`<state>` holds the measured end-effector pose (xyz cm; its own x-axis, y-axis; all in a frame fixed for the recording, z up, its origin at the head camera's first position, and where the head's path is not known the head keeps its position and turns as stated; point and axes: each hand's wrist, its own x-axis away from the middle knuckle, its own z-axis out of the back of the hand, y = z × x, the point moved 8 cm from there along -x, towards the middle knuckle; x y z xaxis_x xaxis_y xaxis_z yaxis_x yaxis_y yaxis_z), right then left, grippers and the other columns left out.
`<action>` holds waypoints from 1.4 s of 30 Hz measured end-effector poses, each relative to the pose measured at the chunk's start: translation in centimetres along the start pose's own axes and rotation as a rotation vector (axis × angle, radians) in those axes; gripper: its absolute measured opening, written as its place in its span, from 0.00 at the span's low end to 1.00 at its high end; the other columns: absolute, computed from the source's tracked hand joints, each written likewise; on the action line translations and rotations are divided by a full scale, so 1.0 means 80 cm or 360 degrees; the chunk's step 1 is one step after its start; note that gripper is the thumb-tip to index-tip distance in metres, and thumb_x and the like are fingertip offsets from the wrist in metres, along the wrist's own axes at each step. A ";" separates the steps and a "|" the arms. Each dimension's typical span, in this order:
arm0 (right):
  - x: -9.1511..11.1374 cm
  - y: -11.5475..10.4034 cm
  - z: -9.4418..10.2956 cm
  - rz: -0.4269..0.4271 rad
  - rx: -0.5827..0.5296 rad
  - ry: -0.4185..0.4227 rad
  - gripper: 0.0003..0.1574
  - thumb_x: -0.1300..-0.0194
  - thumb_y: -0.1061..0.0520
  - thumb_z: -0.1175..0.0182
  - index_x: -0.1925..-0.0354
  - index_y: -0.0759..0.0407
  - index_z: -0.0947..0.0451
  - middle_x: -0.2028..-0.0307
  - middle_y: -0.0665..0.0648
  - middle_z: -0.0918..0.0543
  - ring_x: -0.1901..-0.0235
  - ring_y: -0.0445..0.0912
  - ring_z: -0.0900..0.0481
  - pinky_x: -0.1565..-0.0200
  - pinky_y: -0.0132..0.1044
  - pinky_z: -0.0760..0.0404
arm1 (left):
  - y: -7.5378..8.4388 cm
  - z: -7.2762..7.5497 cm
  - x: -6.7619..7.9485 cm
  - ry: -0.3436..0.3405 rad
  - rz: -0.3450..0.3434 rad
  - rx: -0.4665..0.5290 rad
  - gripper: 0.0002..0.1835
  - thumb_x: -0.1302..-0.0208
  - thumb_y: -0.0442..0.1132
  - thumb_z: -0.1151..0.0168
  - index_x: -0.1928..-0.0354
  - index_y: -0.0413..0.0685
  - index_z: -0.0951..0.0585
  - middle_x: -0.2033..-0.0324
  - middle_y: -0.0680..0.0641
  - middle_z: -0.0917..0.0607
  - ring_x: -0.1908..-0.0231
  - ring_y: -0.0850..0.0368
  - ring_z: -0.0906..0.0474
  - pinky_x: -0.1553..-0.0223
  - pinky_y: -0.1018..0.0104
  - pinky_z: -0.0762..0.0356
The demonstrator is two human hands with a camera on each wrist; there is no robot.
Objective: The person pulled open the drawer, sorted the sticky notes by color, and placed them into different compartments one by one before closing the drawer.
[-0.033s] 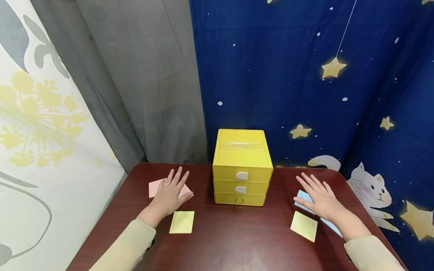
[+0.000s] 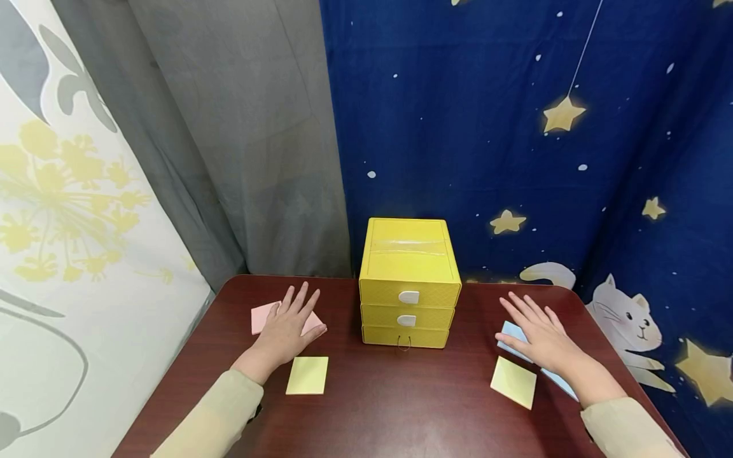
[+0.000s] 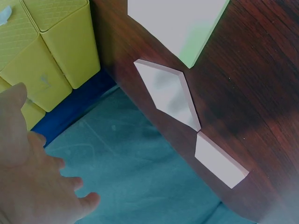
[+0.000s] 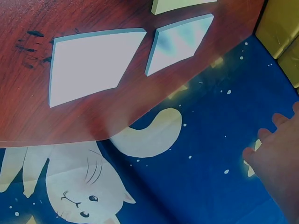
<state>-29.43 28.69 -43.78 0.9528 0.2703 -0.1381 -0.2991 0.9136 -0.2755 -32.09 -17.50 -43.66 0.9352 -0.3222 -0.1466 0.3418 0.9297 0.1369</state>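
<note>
My left hand (image 2: 283, 331), fingers spread and straight, hovers over two pink sticky note pads (image 2: 261, 318) at the table's left. The left wrist view shows that hand (image 3: 37, 172) apart from both pads (image 3: 168, 95). A yellow sticky note pad (image 2: 307, 375) lies just nearer. On the right, my other hand (image 2: 541, 337) is held flat above two blue sticky note pads (image 2: 515, 342), partly covering them in the head view. Another yellow pad (image 2: 513, 381) lies beside these. In the right wrist view, the hand (image 4: 278, 154) holds nothing, and the blue pads (image 4: 93, 65) lie separately.
A yellow three-drawer box (image 2: 409, 280) stands at the back middle of the dark red table (image 2: 401, 407), its drawers closed. The upper two drawers have white pulls; the lowest has a thin loop. Grey (image 2: 240, 127) and blue starry curtains (image 2: 458, 127) hang behind.
</note>
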 end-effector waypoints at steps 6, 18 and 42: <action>-0.001 -0.001 -0.002 -0.0036 -0.0006 -0.0097 0.52 0.39 0.28 0.50 0.26 0.49 0.51 0.27 0.62 0.48 0.28 0.62 0.55 0.34 0.66 0.60 | 0.004 0.000 0.001 -0.0017 -0.0011 0.0050 0.40 0.36 0.60 0.47 0.26 0.58 0.47 0.26 0.46 0.53 0.27 0.39 0.60 0.34 0.33 0.52; -0.006 -0.007 -0.001 -0.0010 -0.0004 -0.0074 0.51 0.39 0.31 0.46 0.28 0.55 0.46 0.30 0.67 0.44 0.33 0.67 0.46 0.38 0.70 0.47 | 0.015 -0.001 0.003 0.0126 -0.0040 0.0130 0.40 0.37 0.57 0.43 0.27 0.55 0.44 0.28 0.43 0.45 0.29 0.38 0.50 0.37 0.34 0.45; -0.107 -0.067 0.042 -0.0307 -0.0739 -0.0049 0.43 0.27 0.36 0.62 0.27 0.60 0.53 0.30 0.69 0.44 0.32 0.66 0.45 0.36 0.63 0.42 | 0.127 -0.013 -0.005 0.0296 0.0142 0.1627 0.22 0.37 0.37 0.39 0.40 0.44 0.25 0.53 0.40 0.17 0.54 0.50 0.18 0.59 0.71 0.19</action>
<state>-35.77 22.51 -37.93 0.9920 0.1253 -0.0169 -0.1024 0.7180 -0.6885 -29.13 -7.77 -43.20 0.9616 -0.1469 -0.2318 0.2684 0.3266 0.9063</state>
